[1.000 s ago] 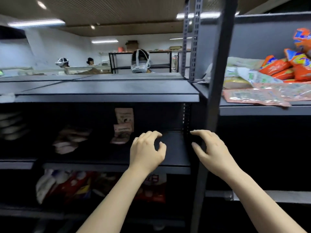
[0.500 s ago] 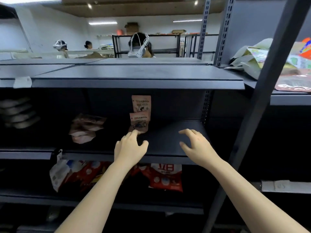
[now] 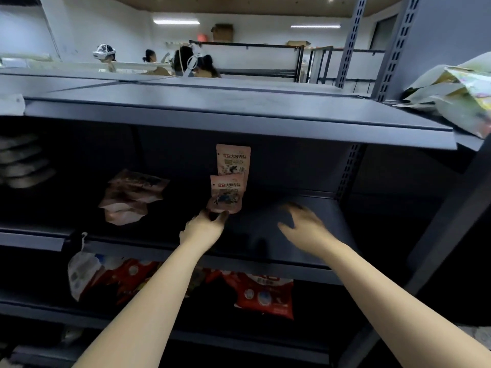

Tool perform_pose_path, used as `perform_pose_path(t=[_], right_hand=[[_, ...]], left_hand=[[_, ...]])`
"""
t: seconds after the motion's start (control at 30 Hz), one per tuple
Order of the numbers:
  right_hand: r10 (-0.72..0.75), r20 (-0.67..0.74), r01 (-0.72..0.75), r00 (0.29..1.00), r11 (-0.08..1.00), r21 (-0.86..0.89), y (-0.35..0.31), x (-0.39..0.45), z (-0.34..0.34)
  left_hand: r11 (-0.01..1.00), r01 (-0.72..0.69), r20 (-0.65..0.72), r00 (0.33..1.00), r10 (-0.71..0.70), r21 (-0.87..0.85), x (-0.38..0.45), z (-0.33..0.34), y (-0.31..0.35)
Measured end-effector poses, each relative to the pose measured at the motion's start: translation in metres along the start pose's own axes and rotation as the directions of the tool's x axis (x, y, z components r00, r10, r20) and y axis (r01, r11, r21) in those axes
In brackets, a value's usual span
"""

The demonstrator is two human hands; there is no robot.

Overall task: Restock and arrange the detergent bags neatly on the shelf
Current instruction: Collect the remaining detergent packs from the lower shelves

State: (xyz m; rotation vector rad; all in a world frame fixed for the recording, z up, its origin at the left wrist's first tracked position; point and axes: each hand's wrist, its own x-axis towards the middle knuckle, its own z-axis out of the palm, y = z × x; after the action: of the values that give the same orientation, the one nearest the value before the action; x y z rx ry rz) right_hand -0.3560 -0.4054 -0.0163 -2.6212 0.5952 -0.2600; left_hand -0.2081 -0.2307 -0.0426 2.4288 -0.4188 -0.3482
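Note:
Two pink detergent bags stand at the middle of the dark shelf [image 3: 305,208]: a front bag [image 3: 226,193] and a taller back bag [image 3: 233,162] behind it. My left hand [image 3: 203,225] reaches in and pinches the bottom edge of the front bag. To the right, my right hand [image 3: 305,221] hovers blurred over the bare shelf board, fingers spread, holding nothing. A slumped pile of pink bags [image 3: 130,197] lies further left on the same shelf.
Red detergent bags [image 3: 263,296] and a white bag [image 3: 82,272] lie on the shelf below. Pale stacked bags [image 3: 21,163] sit at far left. Green-white bags [image 3: 457,96] rest on the upper right shelf. A grey upright post [image 3: 348,171] bounds the bay. People work behind.
The view has moved left and closer to the shelf. My left hand went forward and took hold of the front pink bag's bottom edge; my right hand moved in over the shelf board.

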Motion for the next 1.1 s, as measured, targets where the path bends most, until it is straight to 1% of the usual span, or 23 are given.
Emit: perform_pose_path(t=[0.1, 0.2, 0.37, 0.47, 0.57, 0.67, 0.73, 0.77, 0.8, 0.83, 0.87, 0.9, 0.97, 1.0, 1.03, 1.07, 1.1], right_hand=[[0.027, 0.017, -0.027, 1.0, 1.0, 0.008, 0.002, 0.017, 0.009], [0.02, 0.033, -0.019, 0.999, 0.999, -0.025, 0.007, 0.032, 0.019], [0.033, -0.01, -0.033, 0.999, 0.999, -0.033, 0.015, 0.057, 0.036], [0.048, -0.017, -0.049, 0.999, 0.997, -0.064, 0.02, 0.079, 0.047], [0.056, -0.054, -0.062, 0.997, 0.993, -0.099, 0.022, 0.1, 0.053], [0.064, -0.062, -0.07, 0.996, 0.992, -0.105, 0.023, 0.12, 0.057], [0.065, -0.051, -0.068, 0.997, 0.995, -0.075, 0.022, 0.134, 0.06], [0.071, -0.047, -0.074, 0.996, 0.995, -0.06, 0.02, 0.142, 0.062], [0.075, -0.047, -0.078, 0.996, 0.996, -0.045, 0.019, 0.15, 0.064], [0.078, -0.046, -0.08, 0.996, 0.997, -0.025, 0.017, 0.158, 0.066], [0.076, -0.047, -0.076, 0.996, 0.997, -0.006, 0.014, 0.166, 0.068], [0.074, -0.047, -0.074, 0.996, 0.997, 0.008, 0.01, 0.173, 0.069], [0.084, -0.059, -0.081, 0.995, 0.995, 0.055, 0.005, 0.187, 0.073], [0.095, -0.073, -0.088, 0.993, 0.992, 0.09, 0.003, 0.195, 0.075], [0.108, -0.085, -0.097, 0.991, 0.987, 0.126, 0.0, 0.202, 0.076], [0.114, -0.104, -0.096, 0.988, 0.982, 0.163, -0.003, 0.21, 0.078], [0.115, -0.125, -0.089, 0.986, 0.976, 0.198, -0.007, 0.217, 0.078]], left_hand=[[0.998, 0.047, 0.027, 0.999, -0.046, -0.046, 0.029, 0.009, -0.001], [0.999, 0.03, 0.024, 0.999, -0.029, -0.021, 0.066, 0.018, -0.006], [0.998, 0.05, 0.01, 0.999, -0.05, -0.022, 0.104, 0.028, 0.002], [0.994, 0.106, -0.06, 0.993, -0.104, 0.021, 0.13, 0.04, 0.008], [0.984, 0.157, -0.135, 0.98, -0.144, 0.084, 0.15, 0.047, 0.016], [0.972, 0.196, -0.079, 0.979, -0.186, 0.13, 0.172, 0.048, 0.02], [0.98, 0.176, 0.017, 0.984, -0.178, 0.094, 0.18, 0.044, 0.018], [0.987, 0.16, 0.082, 0.984, -0.159, -0.001, 0.187, 0.042, 0.015], [0.978, 0.146, 0.153, 0.98, -0.124, -0.147, 0.193, 0.04, 0.012], [0.942, 0.16, 0.209, 0.973, -0.099, -0.296, 0.195, 0.034, 0.01], [0.918, 0.162, 0.207, 0.974, -0.09, -0.363, 0.198, 0.029, 0.006], [0.929, 0.167, 0.174, 0.978, -0.114, -0.331, 0.202, 0.023, 0.002], [0.953, 0.154, 0.028, 0.988, -0.152, -0.262, 0.209, 0.01, -0.011], [0.958, 0.13, -0.035, 0.989, -0.144, -0.254, 0.212, 0.004, -0.02], [0.953, 0.096, -0.094, 0.987, -0.128, -0.287, 0.212, -0.002, -0.027], [0.94, 0.061, -0.103, 0.99, -0.101, -0.337, 0.213, -0.007, -0.036], [0.92, 0.027, -0.077, 0.995, -0.062, -0.39, 0.215, -0.013, -0.044]])
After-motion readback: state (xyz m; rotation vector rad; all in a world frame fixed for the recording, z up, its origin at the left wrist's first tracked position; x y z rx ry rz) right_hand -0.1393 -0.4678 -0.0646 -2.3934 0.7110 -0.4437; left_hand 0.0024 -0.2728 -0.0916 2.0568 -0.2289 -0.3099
